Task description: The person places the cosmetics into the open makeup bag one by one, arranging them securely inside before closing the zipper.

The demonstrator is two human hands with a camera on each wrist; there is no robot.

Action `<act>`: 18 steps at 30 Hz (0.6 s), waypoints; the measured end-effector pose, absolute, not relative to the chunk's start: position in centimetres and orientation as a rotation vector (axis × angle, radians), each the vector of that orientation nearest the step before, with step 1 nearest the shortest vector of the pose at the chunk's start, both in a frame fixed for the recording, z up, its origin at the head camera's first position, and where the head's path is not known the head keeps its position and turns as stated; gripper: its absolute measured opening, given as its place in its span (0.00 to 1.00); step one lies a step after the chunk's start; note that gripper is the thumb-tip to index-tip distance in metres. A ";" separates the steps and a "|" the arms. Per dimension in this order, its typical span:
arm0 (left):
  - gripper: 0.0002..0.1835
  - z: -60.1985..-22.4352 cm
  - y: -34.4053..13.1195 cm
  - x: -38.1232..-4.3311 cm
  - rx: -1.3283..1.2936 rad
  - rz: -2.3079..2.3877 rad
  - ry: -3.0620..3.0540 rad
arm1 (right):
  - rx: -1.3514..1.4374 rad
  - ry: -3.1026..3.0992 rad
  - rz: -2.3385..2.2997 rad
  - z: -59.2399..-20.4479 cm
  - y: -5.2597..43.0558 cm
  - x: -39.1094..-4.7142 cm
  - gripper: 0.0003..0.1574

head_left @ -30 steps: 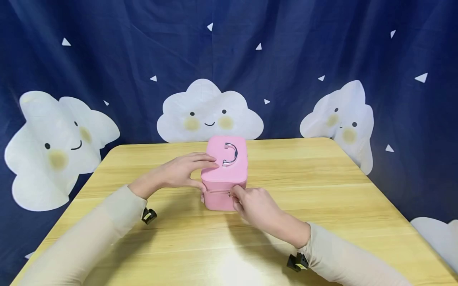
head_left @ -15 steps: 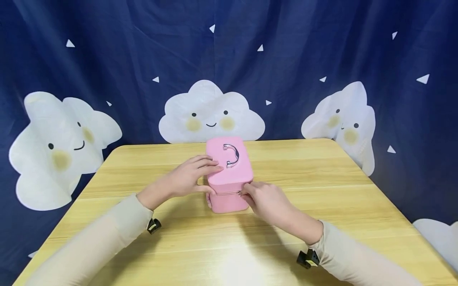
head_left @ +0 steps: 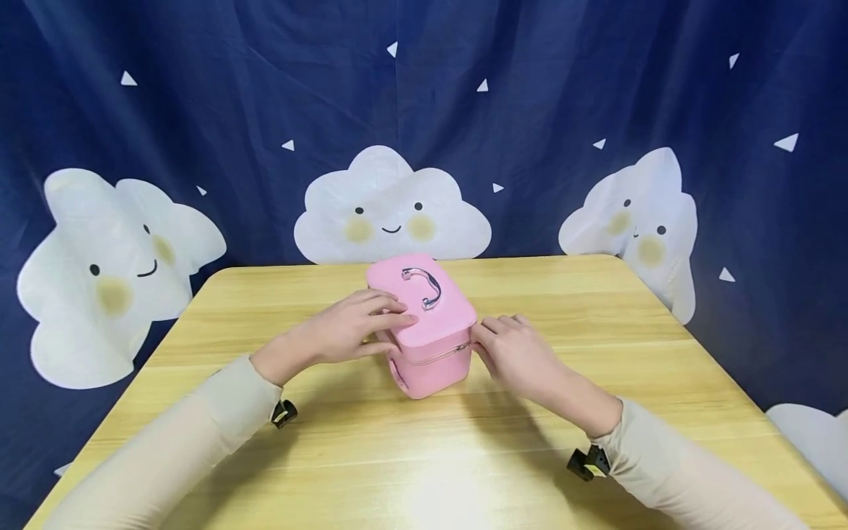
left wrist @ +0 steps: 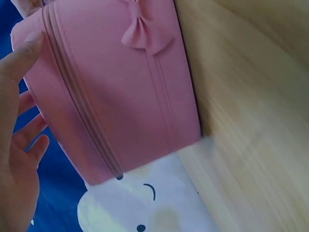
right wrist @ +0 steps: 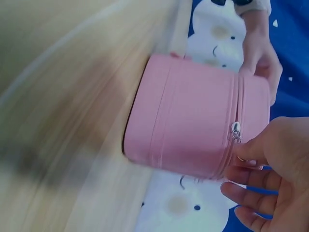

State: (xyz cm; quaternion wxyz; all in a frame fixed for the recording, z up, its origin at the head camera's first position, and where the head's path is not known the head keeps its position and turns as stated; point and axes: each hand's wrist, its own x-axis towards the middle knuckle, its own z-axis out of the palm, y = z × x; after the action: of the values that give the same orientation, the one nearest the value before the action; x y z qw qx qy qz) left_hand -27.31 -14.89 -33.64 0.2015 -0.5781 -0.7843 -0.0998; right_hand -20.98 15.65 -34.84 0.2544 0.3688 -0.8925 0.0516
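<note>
A pink zip-up case (head_left: 433, 377) stands on the table, its lid closed down over the body and a silver handle (head_left: 433, 283) on top. My left hand (head_left: 354, 324) rests its nearly straight fingers on the lid's left part, with the thumb against the side above the zip (left wrist: 72, 89). That side bears a pink bow (left wrist: 140, 29). At the case's front right corner, my right hand (head_left: 523, 353) pinches the zipper pull (right wrist: 247, 161) between thumb and index finger. Its slider (right wrist: 235, 128) shows in the right wrist view, while the other fingers are loosely bent.
The wooden table (head_left: 318, 456) reaches back to a dark blue curtain (head_left: 530, 132) printed with white smiling clouds. Each wrist carries a small black camera, such as the right camera (head_left: 588, 464) below the cuff.
The case has turned counterclockwise as seen from above, its front now angled to the right. My right hand has moved right with the zipper pull; my left hand has followed slightly right.
</note>
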 end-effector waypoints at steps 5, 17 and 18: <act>0.25 -33.7 -14.0 -27.1 -1.641 -0.261 -2.109 | 0.970 -2.439 0.130 -35.0 16.8 -22.0 0.07; 0.19 -32.9 -11.4 -26.0 -1.484 -0.066 -2.206 | 1.007 -2.459 0.173 -35.1 18.9 -24.4 0.08; 0.19 -33.0 -11.1 -25.9 -1.465 -0.050 -2.215 | 1.012 -2.456 0.180 -35.1 19.1 -24.6 0.08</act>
State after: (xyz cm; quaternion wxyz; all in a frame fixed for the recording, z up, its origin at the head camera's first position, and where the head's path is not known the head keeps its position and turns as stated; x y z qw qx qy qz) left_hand -25.93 -11.14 -32.96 0.2405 -0.5353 -0.8095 -0.0182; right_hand -24.61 19.08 -35.10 0.2371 0.3693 -0.8962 0.0656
